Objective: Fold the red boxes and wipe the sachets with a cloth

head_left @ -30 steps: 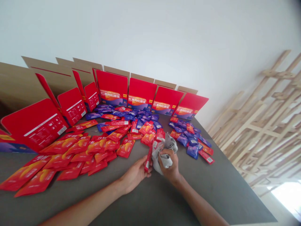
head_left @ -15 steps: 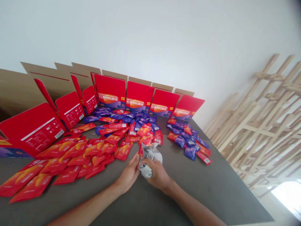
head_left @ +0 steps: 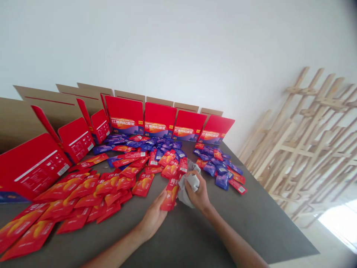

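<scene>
My left hand (head_left: pixel 155 215) is closed on the lower left edge of a red sachet (head_left: pixel 169 196) with orange print, held tilted above the table. Bunched in my right hand (head_left: pixel 200 190) is a grey cloth (head_left: pixel 186 191), just right of the sachet; part of it hangs below my fingers. Whether the cloth touches the sachet's edge, I cannot tell. Just beyond both hands lie more red sachets (head_left: pixel 170 169), mixed with purple sachets (head_left: pixel 164 144). A spread of overlapping red sachets (head_left: pixel 92 188) covers the table to the left of my left hand.
Open red cartons (head_left: pixel 125 115) with raised brown flaps line the back and left of the grey table (head_left: pixel 223 230). A smaller heap of purple and red sachets (head_left: pixel 221 169) lies to the right. Wooden easel-like frames (head_left: pixel 301 149) lean against the wall beyond the table's right edge.
The cloth in my right hand has moved right, off the sachet in my left hand. More of the sachet's printed front shows now. The whole view has shifted slightly.
</scene>
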A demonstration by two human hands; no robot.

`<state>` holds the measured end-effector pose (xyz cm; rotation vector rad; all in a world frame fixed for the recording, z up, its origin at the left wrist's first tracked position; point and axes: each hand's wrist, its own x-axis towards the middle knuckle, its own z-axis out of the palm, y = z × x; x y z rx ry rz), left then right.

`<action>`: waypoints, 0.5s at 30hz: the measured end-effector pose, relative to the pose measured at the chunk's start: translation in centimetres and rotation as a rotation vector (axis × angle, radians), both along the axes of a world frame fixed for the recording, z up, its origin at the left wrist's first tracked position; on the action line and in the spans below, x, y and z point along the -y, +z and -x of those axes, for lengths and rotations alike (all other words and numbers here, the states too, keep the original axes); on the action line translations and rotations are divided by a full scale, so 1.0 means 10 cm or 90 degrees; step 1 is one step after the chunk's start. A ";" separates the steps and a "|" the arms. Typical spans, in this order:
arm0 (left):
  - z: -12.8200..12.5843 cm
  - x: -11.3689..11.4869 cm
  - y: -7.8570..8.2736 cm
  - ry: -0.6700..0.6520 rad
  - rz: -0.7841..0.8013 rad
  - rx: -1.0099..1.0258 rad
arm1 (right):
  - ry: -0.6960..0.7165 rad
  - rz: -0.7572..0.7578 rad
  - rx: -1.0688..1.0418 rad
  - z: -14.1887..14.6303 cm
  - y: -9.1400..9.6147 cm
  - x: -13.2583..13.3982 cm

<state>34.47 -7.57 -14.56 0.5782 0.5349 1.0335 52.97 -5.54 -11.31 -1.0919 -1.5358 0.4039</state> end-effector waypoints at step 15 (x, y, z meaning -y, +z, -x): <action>0.04 -0.16 -0.18 0.128 -0.244 -0.347 | 0.128 0.230 -0.063 0.22 -0.12 0.05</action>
